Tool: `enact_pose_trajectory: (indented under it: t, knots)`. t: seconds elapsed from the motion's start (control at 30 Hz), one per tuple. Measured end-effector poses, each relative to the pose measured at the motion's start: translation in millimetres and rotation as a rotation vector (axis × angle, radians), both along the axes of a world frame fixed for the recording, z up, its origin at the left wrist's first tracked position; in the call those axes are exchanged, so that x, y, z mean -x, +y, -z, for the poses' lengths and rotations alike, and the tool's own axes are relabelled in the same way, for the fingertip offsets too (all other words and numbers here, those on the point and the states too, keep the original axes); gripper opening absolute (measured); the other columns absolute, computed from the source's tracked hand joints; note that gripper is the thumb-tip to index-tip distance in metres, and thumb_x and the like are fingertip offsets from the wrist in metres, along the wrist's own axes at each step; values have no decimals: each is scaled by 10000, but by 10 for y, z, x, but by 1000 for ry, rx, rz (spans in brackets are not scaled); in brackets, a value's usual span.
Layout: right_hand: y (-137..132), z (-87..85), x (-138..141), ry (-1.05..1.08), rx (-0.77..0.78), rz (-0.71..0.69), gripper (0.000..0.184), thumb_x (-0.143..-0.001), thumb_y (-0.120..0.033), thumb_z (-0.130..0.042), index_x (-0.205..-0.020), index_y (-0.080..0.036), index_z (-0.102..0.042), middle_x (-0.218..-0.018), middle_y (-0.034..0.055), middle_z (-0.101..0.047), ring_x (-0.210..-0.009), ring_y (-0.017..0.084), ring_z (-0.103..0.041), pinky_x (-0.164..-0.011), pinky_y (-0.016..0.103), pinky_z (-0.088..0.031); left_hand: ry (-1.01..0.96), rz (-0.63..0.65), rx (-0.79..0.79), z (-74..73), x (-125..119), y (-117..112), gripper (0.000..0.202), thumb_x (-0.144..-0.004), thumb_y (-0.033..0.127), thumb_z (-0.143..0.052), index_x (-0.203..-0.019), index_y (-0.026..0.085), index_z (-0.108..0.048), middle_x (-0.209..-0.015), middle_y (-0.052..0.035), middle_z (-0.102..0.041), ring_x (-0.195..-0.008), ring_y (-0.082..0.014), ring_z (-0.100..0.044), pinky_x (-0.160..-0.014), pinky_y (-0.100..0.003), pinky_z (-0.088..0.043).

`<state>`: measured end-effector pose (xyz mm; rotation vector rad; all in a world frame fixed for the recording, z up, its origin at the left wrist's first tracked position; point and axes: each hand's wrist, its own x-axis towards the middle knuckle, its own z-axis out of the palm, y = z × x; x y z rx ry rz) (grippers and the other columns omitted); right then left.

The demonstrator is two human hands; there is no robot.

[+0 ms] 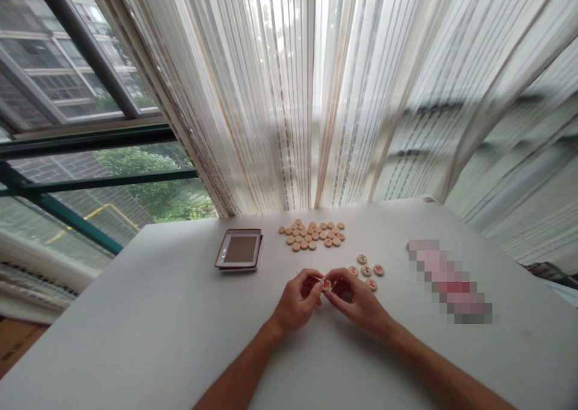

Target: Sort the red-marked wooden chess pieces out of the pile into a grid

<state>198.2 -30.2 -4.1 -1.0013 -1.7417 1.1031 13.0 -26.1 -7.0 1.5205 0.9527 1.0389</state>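
Between my two hands, just above the white table (180,338), is a round wooden Chinese chess piece (326,285) with a red character facing me. My left hand (295,298) pinches it from the left with thumb and fingers. From the other side my right hand (359,301) grips its edge, fingers closed. Just beyond my right hand lie several face-up pieces, among them one with a dark character (366,270) and one with a red character (371,285). Farther back sits a flat cluster of wooden pieces (308,238), most showing blank faces.
A shallow rectangular case (238,249) with a brown rim rests left of the cluster. On the right lies a long pinkish item (447,280), blurred by pixelation. Striped sheer curtains (298,127) hang at the table's far edge, with a window (81,85) on the left.
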Motion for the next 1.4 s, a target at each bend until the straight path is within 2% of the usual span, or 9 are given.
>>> enact_pose_trajectory:
  t: [0.2,0.33,0.47,0.83,1.2,1.4]
  knots:
    - [3,3,-5,7,-12,2,210,-924,-331,-614,-1082,-212,-546,-908,35,-639,-747,162,-631,-672,291,-546,9,7,-21,-21,-4,-11,286,-904,361,-621,-1094,151,-586,-945,-76,-671,-681,-123,-621,-651,-245,-518]
    - [1,-5,-20,38,4,-16,191,-954,-333,-566,-1104,-216,-548,-973,47,-643,-800,172,-659,-724,307,-555,18,-10,-29,-19,-16,-18,295,-900,374,-625,-1092,153,-585,-930,-70,-668,-667,-118,-610,-634,-239,-510]
    - [7,-18,-22,58,31,-19,173,-975,-348,-530,-1082,-213,-552,-961,45,-652,-770,169,-668,-711,306,-554,49,-22,-49,-5,-18,-17,307,-890,374,-639,-1100,157,-589,-881,-59,-664,-698,-133,-618,-639,-235,-507]
    - [-6,-7,-19,20,15,13,190,-961,-376,-546,-1043,-207,-570,-956,55,-668,-816,186,-667,-724,307,-554,88,-22,-70,-41,-19,-39,313,-865,359,-661,-1094,159,-590,-850,-43,-669,-677,-128,-608,-639,-236,-503]
    - [-3,-26,-7,-35,19,59,239,-919,-438,-606,-953,-202,-592,-821,32,-677,-727,179,-644,-644,289,-517,128,10,-101,-59,-25,-45,260,-846,305,-674,-1045,157,-596,-807,-25,-658,-624,-106,-566,-587,-212,-461]
    - [-15,-56,4,-31,26,62,264,-941,-462,-563,-907,-202,-584,-767,15,-658,-687,165,-620,-608,274,-482,144,31,-98,-60,-16,-52,259,-831,283,-687,-1042,157,-606,-804,-25,-660,-620,-106,-560,-591,-216,-463]
